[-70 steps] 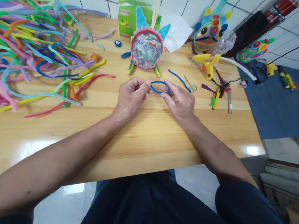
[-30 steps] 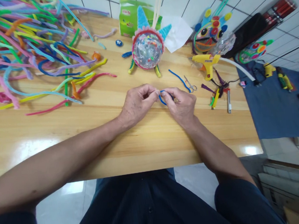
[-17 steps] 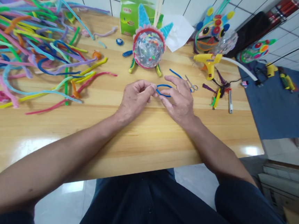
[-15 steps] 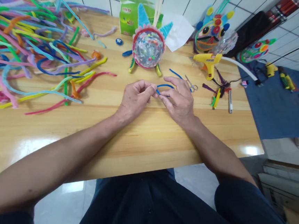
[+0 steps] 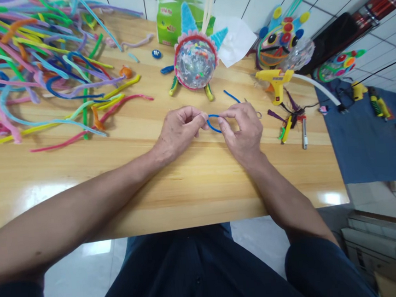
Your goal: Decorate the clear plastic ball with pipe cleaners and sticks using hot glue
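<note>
Scissors (image 5: 259,114), apparently, behind right hand (image 5: 244,128)

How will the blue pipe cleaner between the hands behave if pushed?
The blue pipe cleaner looks light, being so thin. It probably bends easily yet keeps its shape, since it spans left hand and right hand in an open curve without visibly drooping.
</note>
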The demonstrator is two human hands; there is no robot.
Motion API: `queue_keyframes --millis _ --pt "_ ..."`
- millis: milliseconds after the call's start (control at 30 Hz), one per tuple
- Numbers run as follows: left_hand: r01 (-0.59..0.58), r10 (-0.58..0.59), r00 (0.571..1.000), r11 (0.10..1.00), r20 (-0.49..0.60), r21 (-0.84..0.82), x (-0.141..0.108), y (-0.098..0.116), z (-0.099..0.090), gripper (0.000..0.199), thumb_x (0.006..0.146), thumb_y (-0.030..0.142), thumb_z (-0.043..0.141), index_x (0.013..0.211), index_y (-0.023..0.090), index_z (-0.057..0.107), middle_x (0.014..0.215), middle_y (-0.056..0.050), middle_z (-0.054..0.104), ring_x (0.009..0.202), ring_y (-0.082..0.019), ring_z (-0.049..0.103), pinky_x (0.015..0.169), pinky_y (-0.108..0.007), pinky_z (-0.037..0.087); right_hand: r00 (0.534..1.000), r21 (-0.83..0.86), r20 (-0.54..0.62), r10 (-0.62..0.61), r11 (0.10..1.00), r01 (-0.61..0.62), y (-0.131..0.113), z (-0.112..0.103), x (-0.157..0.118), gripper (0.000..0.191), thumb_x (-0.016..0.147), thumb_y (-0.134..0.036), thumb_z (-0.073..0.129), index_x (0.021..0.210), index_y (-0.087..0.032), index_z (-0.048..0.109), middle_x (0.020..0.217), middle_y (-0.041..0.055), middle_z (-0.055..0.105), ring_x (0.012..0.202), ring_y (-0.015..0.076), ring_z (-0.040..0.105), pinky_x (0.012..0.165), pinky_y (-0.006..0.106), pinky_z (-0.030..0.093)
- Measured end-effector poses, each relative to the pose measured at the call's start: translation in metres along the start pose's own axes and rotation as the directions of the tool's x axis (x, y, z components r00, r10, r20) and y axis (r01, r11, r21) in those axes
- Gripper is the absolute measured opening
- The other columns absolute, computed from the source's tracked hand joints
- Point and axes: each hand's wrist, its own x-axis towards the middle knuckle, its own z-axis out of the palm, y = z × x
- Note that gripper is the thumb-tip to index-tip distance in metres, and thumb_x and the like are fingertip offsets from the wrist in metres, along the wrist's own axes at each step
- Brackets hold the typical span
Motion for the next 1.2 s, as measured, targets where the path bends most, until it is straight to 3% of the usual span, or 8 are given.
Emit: queue_keyframes --millis 167,300,400,667,933,1067,1200 --pt "0.002 -0.002 1.000 1.000 0.003 0.007 -0.001 0.001 0.001 0.028 0.100 0.034 0.079 0.076 0.020 0.076 0.068 -0.001 0.073 0.057 -0.012 0.056 0.057 -0.028 0.044 1.000 -0.011 0.024 0.001 1.000 -0.001 -0.003 -0.003 -0.001 0.016 0.114 -0.042 0.065 0.110 -0.029 0.074 0.105 0.0062 0.077 0.107 0.0283 0.075 0.110 0.053 0.064" --pt "-0.004 0.004 1.000 1.000 -0.024 -0.005 0.000 0.000 0.000 0.028 0.100 0.032 0.078 0.075 0.020 0.076 0.066 0.000 0.071 0.056 -0.011 0.053 0.057 -0.028 0.042 0.999 -0.017 0.022 -0.047 0.999 0.047 -0.008 -0.005 -0.001 0.029 0.109 -0.056 0.074 0.119 -0.029 0.073 0.135 0.0131 0.075 0.131 0.0364 0.073 0.116 0.064 0.062" --pt "-0.005 0.005 0.999 1.000 -0.042 -0.003 0.000 -0.002 0.000 0.028 0.100 0.033 0.078 0.075 0.021 0.076 0.061 0.001 0.066 0.054 -0.012 0.051 0.056 -0.028 0.040 0.995 -0.026 0.057 -0.080 0.996 0.082 -0.011 -0.002 -0.002 0.027 0.110 -0.055 0.074 0.113 -0.028 0.074 0.149 0.0142 0.072 0.142 0.0394 0.069 0.121 0.070 0.059" --pt "-0.009 0.009 0.999 1.000 -0.047 0.004 0.000 0.000 0.000 0.029 0.098 0.038 0.080 0.075 0.021 0.075 0.065 0.000 0.069 0.058 -0.013 0.054 0.056 -0.027 0.041 0.990 -0.047 0.115 -0.079 0.995 0.085 -0.011 0.004 -0.004 0.024 0.113 -0.047 0.070 0.098 -0.028 0.073 0.145 0.0105 0.080 0.140 0.0374 0.072 0.125 0.070 0.057" --pt "-0.019 0.020 0.998 1.000 -0.067 0.014 0.003 -0.003 -0.003 0.030 0.099 0.038 0.080 0.074 0.022 0.075 0.066 -0.001 0.072 0.055 -0.012 0.051 0.055 -0.029 0.042 0.989 -0.032 0.093 -0.115 0.992 0.119 -0.005 0.001 -0.003 0.014 0.110 -0.042 0.075 0.107 -0.029 0.076 0.156 0.0124 0.076 0.143 0.0382 0.072 0.124 0.067 0.057" --pt "-0.019 0.020 0.997 1.000 -0.072 0.010 0.004 -0.002 -0.005 0.032 0.096 0.042 0.081 0.073 0.021 0.073 0.063 0.000 0.070 0.054 -0.012 0.051 0.054 -0.027 0.041 0.987 -0.014 0.123 -0.102 0.994 0.105 -0.008 0.001 -0.002 0.013 0.111 -0.036 0.072 0.100 -0.028 0.074 0.149 0.0117 0.080 0.139 0.0356 0.074 0.124 0.064 0.057" --pt "-0.014 0.014 0.998 1.000 -0.064 0.005 0.003 -0.001 -0.006 0.032 0.094 0.044 0.082 0.073 0.021 0.074 0.061 0.001 0.067 0.053 -0.011 0.050 0.055 -0.027 0.042 0.992 -0.005 0.089 -0.087 0.996 0.087 -0.014 0.002 -0.002 0.017 0.110 -0.039 0.075 0.099 -0.027 0.071 0.143 0.0144 0.082 0.133 0.0343 0.076 0.118 0.060 0.060"
